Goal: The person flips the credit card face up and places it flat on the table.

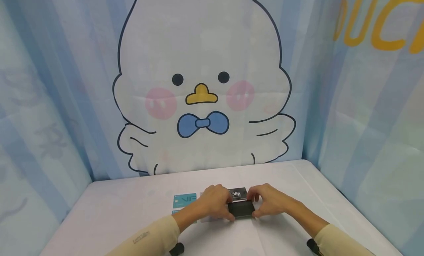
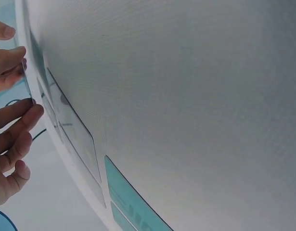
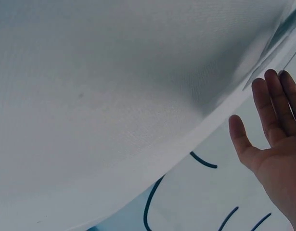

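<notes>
In the head view a plain black card [image 1: 241,209] lies low over the table between the two hands. My left hand [image 1: 214,201] pinches its left edge between thumb and fingers. The right hand [image 1: 269,200] holds the opposite edge the same way, thumb toward the near side. Just behind it is a black card marked "Vip" [image 1: 238,194]. A teal VIP card [image 1: 184,200] lies to the left, with a second teal card partly hidden by the left forearm. Pale cards [image 2: 73,125] lie between, mostly covered by the left hand in the head view.
A white cloth covers the table [image 1: 132,204]. A curtain with a cartoon duck [image 1: 202,145] hangs at its back edge, and blue-white curtains [image 1: 364,112] close off the sides. Dark wrist devices [image 1: 177,249] show below both forearms.
</notes>
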